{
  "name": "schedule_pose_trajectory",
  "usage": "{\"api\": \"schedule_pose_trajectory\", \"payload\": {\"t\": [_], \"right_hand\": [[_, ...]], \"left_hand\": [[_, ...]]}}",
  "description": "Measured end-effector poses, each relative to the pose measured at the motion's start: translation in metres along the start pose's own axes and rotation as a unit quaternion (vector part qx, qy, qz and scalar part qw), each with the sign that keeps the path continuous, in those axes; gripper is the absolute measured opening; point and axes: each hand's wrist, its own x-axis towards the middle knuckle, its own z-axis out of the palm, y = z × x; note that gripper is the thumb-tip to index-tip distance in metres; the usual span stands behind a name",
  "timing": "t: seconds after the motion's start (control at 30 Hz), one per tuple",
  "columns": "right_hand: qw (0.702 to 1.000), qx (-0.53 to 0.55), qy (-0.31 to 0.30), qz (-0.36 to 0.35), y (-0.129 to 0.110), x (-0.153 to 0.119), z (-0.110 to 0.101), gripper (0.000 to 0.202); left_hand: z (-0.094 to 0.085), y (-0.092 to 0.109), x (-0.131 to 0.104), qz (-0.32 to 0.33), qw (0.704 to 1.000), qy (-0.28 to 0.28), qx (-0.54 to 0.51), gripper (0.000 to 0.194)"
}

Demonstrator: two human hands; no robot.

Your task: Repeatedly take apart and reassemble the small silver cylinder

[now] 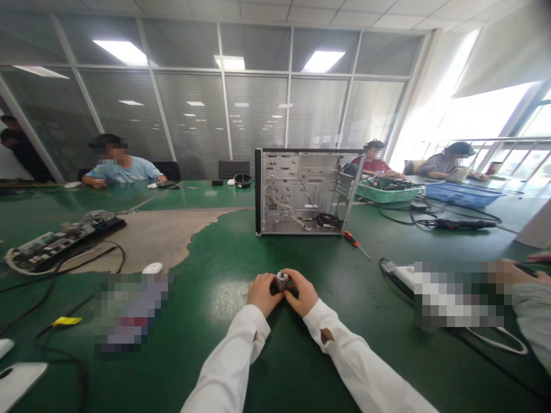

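Note:
A small silver motor, cylindrical with a short tip at its top end, stands between my two hands just above or on the green table. My left hand closes round it from the left, thumb at its base. From the other side, the fingers and thumb of my right hand grip the same piece. Something reddish shows by the right fingers, too small to make out. Beyond my hands is an open computer case on its base, cables and a black fan inside. An orange screwdriver lies at its lower right corner.
A bare circuit board assembly with black cables lies left. A white mouse is nearer. Green and blue baskets stand right, near a white power strip. A co-worker's hand enters from the right; others sit across the table.

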Motion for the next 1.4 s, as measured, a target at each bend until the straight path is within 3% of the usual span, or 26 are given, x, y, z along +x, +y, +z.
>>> {"api": "schedule_pose_trajectory", "payload": {"t": [0.13, 0.3, 0.43, 0.53, 0.73, 1.03, 1.23, 1.4], "right_hand": [[0.998, -0.064, -0.016, 0.000, -0.003, 0.000, -0.003, 0.052], [0.981, -0.176, -0.078, 0.009, -0.016, -0.001, -0.015, 0.056], [0.980, -0.170, -0.104, 0.029, -0.016, 0.000, -0.020, 0.066], [0.988, -0.101, -0.102, 0.049, -0.006, 0.001, -0.020, 0.075], [0.988, 0.070, -0.109, 0.079, 0.005, -0.001, -0.020, 0.074], [0.984, 0.124, -0.091, 0.093, 0.002, -0.002, -0.014, 0.077], [0.983, 0.137, -0.085, 0.093, 0.000, -0.002, -0.013, 0.075], [0.985, 0.124, -0.076, 0.091, -0.002, -0.003, -0.013, 0.071]], "left_hand": [[0.001, -0.003, 0.001, -0.001, 1.000, -0.002, -0.028, 0.028], [0.003, -0.010, 0.003, 0.009, 0.995, -0.004, -0.099, 0.029], [0.001, -0.010, 0.002, 0.009, 0.987, -0.008, -0.160, 0.029], [-0.003, -0.007, 0.000, 0.000, 0.974, -0.035, -0.222, 0.032], [-0.008, -0.006, 0.000, -0.035, 0.915, -0.088, -0.393, 0.037], [-0.008, -0.009, 0.001, -0.081, 0.812, -0.118, -0.565, 0.037], [-0.007, -0.006, 0.000, -0.111, 0.777, -0.101, -0.612, 0.038], [-0.010, 0.000, -0.001, -0.107, 0.763, -0.132, -0.623, 0.040]]}}
